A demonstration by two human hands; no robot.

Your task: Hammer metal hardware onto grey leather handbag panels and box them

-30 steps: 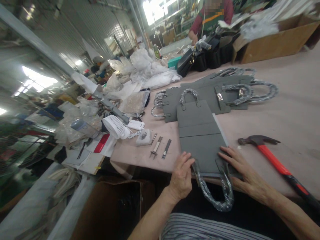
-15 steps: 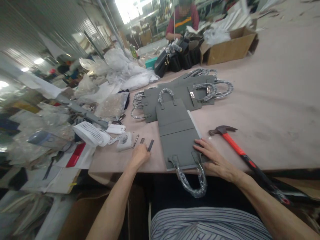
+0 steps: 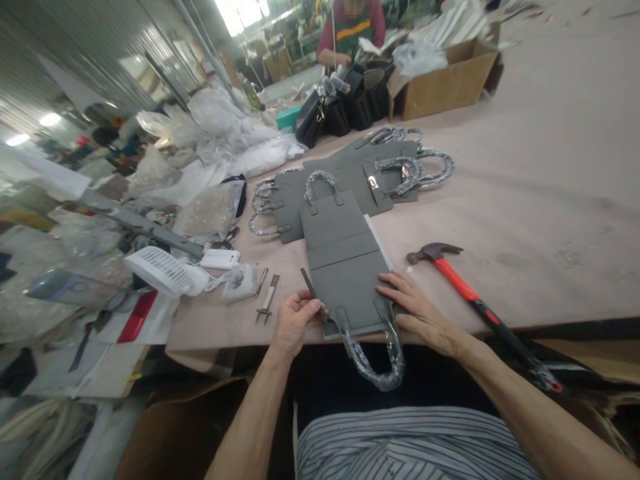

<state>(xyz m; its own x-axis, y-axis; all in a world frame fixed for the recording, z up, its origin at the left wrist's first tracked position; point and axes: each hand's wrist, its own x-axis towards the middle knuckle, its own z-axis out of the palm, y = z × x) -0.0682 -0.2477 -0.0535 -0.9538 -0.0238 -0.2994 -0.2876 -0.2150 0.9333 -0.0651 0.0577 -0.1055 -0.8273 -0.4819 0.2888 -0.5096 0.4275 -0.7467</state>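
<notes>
A long grey bag panel (image 3: 345,267) lies flat on the pinkish table cover, with a plastic-wrapped handle at each end. The near handle (image 3: 377,373) hangs past the table edge. At the panel's left edge, my left hand (image 3: 297,320) pinches a thin dark flat bar (image 3: 307,283), tilted with its free end away from me. The bar's lower end is partly hidden by my fingers. My right hand (image 3: 420,313) rests on the panel's right edge near the close handle, fingers stretched out. Left of my left hand lie a pronged metal tool (image 3: 268,300) and a small metal rod (image 3: 261,283).
A claw hammer (image 3: 460,283) lies to the right. More grey panels (image 3: 345,173) with wrapped handles are piled behind. Leftward are a white fan (image 3: 165,270) and plastic bags (image 3: 230,133). Black bags (image 3: 340,113), a cardboard box (image 3: 445,80) and a person (image 3: 350,33) are at the back.
My left hand has lifted the dark bar from the table and carried it right to the panel's edge, uncovering the pronged tool. My right hand stays on the panel; the view has shifted slightly.
</notes>
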